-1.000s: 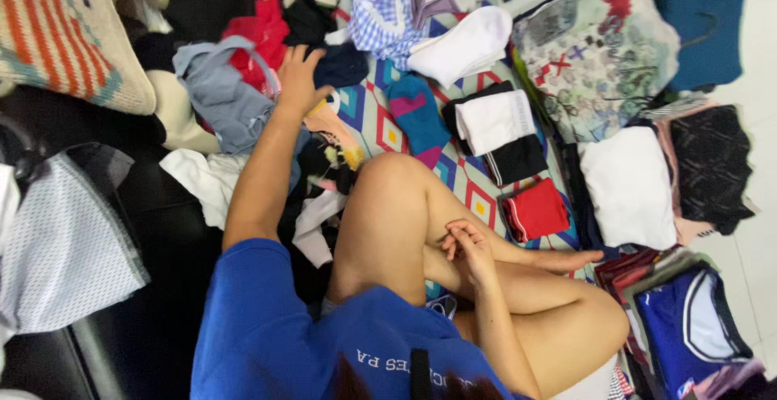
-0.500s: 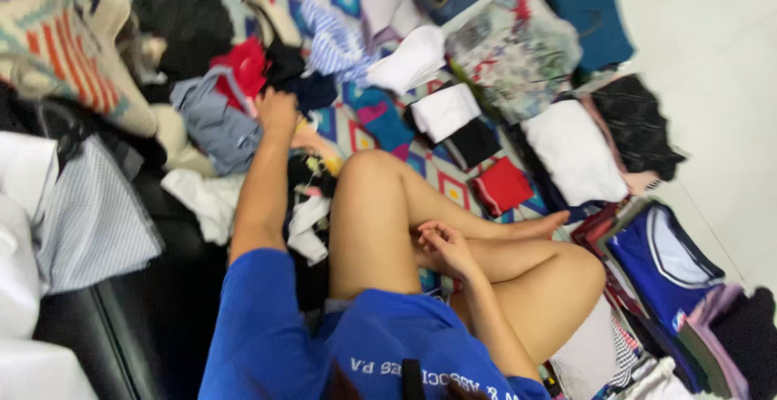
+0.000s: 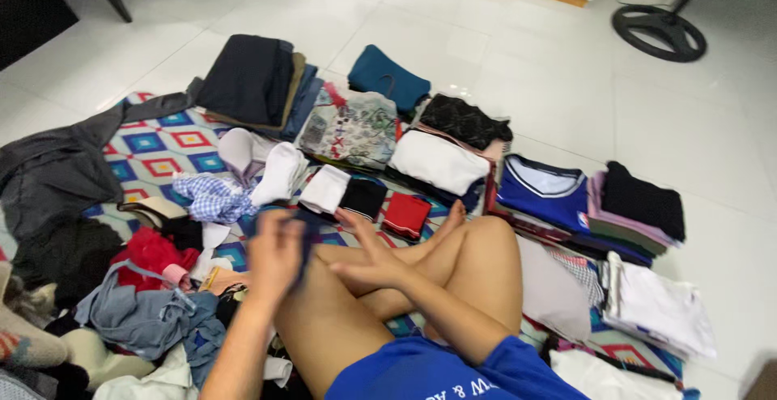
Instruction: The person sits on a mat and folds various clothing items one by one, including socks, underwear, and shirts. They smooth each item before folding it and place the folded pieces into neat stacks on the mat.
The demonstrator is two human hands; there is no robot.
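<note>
Two hands meet over our crossed legs, and between them is one small dark navy garment. Our left hand has its fingers curled shut on the cloth's near-left part, pinching a bunched fold; the frame is blurred there, so we cannot tell how much fabric it holds. Our right hand lies just to the right, palm flat and fingers spread apart, touching or nearly touching the cloth's right side without closing on it. The piece lies above our knee, and its visible length runs from near to far, up away from the left hand's pinch. The left hand is the nearer to it, being already on it.

The fabric looks soft, thin and limp, with no stiff edge. Beyond it on the patterned rug, bright with coloured diamonds, lie folded pieces in a row: white socks, a white-and-black folded piece and a red folded piece. Further off are neat stacks, among them a blue jersey and a white folded top. To our near left sits a loose heap with a grey garment and something red and fluffy. The floor is glossy pale tile.
</note>
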